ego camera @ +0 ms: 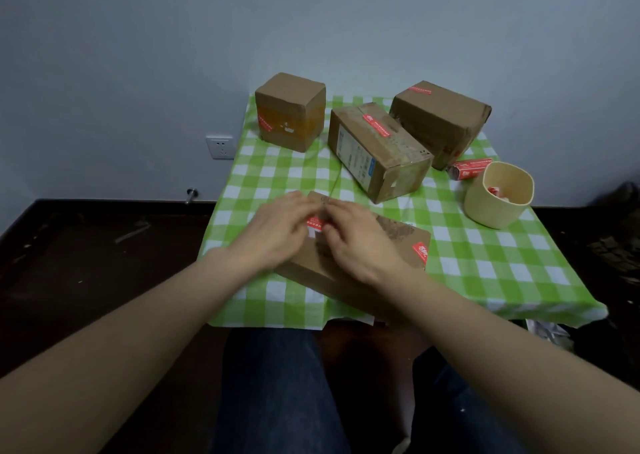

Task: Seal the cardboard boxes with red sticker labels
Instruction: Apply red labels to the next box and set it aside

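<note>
Head view: a flat box (398,242) lies near the front edge of the surface (502,280). The left hand (277,235) presses straight fingers on a red sticker (315,224) on the box top. The right hand (360,245) meets it there, its grip too blurred to tell. Open checked cloth runs right toward a cup (498,207).

Brown cardboard boxes (379,150) bearing red sticker labels (375,125) and a cream cup (498,195) sit on a green-and-white checked cloth (485,263).

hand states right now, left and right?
Left hand: fingertips at the red sticker on the near box; blurred, grip cannot be told.
Right hand: same sticker, cannot be told.
</note>
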`<action>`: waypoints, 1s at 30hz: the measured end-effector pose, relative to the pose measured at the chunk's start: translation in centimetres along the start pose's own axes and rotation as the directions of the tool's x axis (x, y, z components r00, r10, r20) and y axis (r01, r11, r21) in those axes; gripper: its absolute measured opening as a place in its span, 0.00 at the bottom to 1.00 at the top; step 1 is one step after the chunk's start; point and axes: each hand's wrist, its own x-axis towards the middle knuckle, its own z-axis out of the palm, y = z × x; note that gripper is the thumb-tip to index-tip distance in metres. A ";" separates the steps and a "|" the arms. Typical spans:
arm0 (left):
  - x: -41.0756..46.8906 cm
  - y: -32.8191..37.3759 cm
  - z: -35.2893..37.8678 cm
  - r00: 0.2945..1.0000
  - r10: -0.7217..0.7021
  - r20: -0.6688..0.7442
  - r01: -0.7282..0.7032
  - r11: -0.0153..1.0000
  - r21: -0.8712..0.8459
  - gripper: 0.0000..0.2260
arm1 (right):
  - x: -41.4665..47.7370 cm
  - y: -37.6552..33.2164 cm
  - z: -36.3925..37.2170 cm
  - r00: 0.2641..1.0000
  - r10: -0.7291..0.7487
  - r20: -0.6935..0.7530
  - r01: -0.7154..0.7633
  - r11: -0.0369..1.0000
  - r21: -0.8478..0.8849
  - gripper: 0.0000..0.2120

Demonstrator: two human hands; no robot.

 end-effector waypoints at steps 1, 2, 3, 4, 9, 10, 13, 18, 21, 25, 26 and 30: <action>-0.8 0.2 0.6 0.993 0.074 0.094 -0.079 0.996 0.049 0.26 | -0.6 0.0 0.6 0.997 -0.025 0.071 0.033 0.992 -0.119 0.24; -1.4 0.4 1.1 0.981 0.085 0.176 -0.103 0.990 0.094 0.30 | -1.0 0.0 1.2 0.991 -0.018 0.130 0.043 0.980 -0.197 0.26; -1.7 0.3 1.5 0.973 0.072 0.219 -0.103 0.986 0.131 0.32 | -1.2 0.0 1.6 0.986 0.000 0.164 0.041 0.970 -0.241 0.27; -1.8 0.1 1.6 0.970 0.062 0.234 -0.099 0.983 0.152 0.33 | -1.3 0.2 1.8 0.984 0.007 0.178 0.041 0.962 -0.268 0.28; -2.1 -1.1 0.7 0.969 0.067 0.239 -0.119 0.970 0.212 0.32 | -3.0 2.0 0.2 0.977 -0.004 0.213 0.077 0.938 -0.337 0.30; -2.2 -1.2 0.4 0.971 0.052 0.234 -0.107 0.969 0.225 0.32 | -3.6 2.4 -0.2 0.978 0.013 0.206 0.062 0.934 -0.352 0.30; -2.3 -0.7 0.3 0.990 0.005 0.143 -0.045 0.960 0.276 0.34 | -4.6 2.2 -1.0 0.990 0.059 0.124 -0.006 0.921 -0.390 0.30; -1.9 0.5 1.4 0.970 0.130 0.208 -0.181 0.951 0.250 0.41 | -2.8 -0.2 0.0 0.981 0.024 0.195 0.037 0.952 -0.302 0.29; -2.0 -0.4 0.9 0.968 0.112 0.226 -0.166 0.957 0.236 0.38 | -3.2 0.7 -0.2 0.969 -0.009 0.247 0.088 0.946 -0.311 0.29; -3.0 -2.2 -0.4 0.978 0.039 0.204 -0.089 0.966 0.241 0.33 | -5.2 2.9 -1.8 0.981 0.008 0.192 0.061 0.934 -0.352 0.28; -3.0 -2.2 -0.6 0.982 0.037 0.186 -0.082 0.968 0.238 0.33 | -5.3 2.8 -2.0 0.986 0.027 0.166 0.032 0.939 -0.342 0.28; -2.3 -0.3 0.5 0.967 0.154 0.204 -0.196 0.960 0.200 0.39 | -3.5 0.4 -0.5 0.983 -0.012 0.182 0.062 0.960 -0.272 0.28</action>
